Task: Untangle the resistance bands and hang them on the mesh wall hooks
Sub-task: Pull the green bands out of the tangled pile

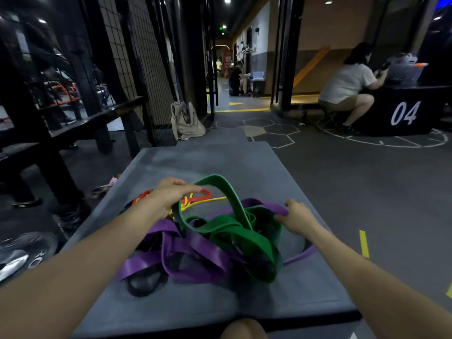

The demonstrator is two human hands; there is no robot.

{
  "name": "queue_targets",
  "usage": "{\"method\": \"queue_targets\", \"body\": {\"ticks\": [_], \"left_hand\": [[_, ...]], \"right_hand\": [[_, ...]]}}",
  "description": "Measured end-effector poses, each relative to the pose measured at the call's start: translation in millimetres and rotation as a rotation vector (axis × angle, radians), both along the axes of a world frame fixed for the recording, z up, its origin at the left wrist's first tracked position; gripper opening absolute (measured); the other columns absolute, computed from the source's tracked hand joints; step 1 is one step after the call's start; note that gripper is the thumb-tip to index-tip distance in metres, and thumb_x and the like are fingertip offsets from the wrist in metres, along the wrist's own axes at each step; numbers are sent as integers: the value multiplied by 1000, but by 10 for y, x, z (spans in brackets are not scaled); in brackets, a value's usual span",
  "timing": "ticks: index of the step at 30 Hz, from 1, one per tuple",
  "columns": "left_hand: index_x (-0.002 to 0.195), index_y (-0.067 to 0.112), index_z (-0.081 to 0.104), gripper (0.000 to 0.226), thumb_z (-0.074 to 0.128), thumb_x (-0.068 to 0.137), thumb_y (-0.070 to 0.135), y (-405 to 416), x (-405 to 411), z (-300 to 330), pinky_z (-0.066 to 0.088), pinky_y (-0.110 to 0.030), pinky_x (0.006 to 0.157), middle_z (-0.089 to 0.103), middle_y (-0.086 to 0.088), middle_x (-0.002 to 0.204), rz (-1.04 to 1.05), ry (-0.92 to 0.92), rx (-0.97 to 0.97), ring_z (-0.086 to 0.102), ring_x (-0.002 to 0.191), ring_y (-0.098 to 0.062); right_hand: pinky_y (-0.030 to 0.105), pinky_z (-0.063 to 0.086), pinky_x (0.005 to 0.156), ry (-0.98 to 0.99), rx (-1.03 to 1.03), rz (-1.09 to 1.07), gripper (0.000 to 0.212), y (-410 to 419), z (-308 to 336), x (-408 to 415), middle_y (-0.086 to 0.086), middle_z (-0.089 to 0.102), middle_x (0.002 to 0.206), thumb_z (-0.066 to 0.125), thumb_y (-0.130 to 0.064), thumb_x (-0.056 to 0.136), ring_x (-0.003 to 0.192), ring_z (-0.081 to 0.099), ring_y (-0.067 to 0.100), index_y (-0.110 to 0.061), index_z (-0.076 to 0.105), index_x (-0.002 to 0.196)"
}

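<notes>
A: Report the condition of the hands.

B: The left hand (171,192) has its fingers curled round a raised loop of the wide green rubber resistance band (234,231) and lifts that loop above the pile. The right hand (294,216) pinches a section of the wide purple rubber resistance band (186,248) at the right edge of the pile.

A: Location of the bands?

B: All lie in one tangle on the grey padded surface (220,304), between and just below the two hands. The green band's lower coils rest on the purple band. A narrow black rubber band (144,285) protrudes from the pile on the near side of the left forearm. Beyond the left hand, a thin orange rubber band (203,195) and a thin yellow rubber band (210,200) lie interlaced, touching the pile.

A: Farther out?

B: A beige fabric bag (186,121) stands on the floor beyond the surface, left of the left hand's line. Behind it rises the black wire mesh wall (144,64). Far right, a seated person (347,89) leans on a black box marked 04 (403,113).
</notes>
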State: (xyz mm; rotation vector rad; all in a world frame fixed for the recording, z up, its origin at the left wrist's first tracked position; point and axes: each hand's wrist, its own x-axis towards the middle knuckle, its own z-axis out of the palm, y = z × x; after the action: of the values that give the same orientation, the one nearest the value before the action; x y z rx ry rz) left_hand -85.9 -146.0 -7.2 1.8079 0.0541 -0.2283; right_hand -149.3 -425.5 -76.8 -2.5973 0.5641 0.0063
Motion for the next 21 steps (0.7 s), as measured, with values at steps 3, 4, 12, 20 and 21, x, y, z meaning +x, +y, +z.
{"method": "queue_targets", "body": {"ticks": [3,4,12,20,21], "left_hand": [[75,11,55,24,78,71,7,-112,-8,-107,42,-31,70,57,-10,74,-80,-9,100,53,68,-20],[71,12,59,18,76,74,8,-138,-6,-132,43,-29,71,59,-7,68,-104,-21,114,55,64,-19],[71,14,56,25,62,89,30,-106,222,-292,36,-22,58,49,-4,68,-61,5,91,45,61,-13],[75,16,49,24,56,92,30,-312,319,-362,31,-17,48,44,-1,64,-71,112,13,40,54,-8],[75,16,50,23,57,92,29,-334,322,-375,30,-17,49,43,-1,65,-82,109,9,40,55,-8]], "right_hand": [[38,37,100,103,61,15,78,131,-72,94,24,43,131,62,-57,79,123,42,38,-2,41,129],[38,36,102,110,63,18,81,162,-104,129,24,41,131,62,-59,77,125,39,38,-2,39,130],[36,44,92,137,46,11,93,228,-263,384,19,54,122,60,-71,70,115,52,33,0,45,127],[27,49,91,164,959,351,65,258,-134,219,4,71,109,68,-54,64,101,66,15,-10,64,112],[30,51,92,153,886,331,61,279,-149,247,5,71,105,74,-51,65,97,67,16,-10,64,109]]}}
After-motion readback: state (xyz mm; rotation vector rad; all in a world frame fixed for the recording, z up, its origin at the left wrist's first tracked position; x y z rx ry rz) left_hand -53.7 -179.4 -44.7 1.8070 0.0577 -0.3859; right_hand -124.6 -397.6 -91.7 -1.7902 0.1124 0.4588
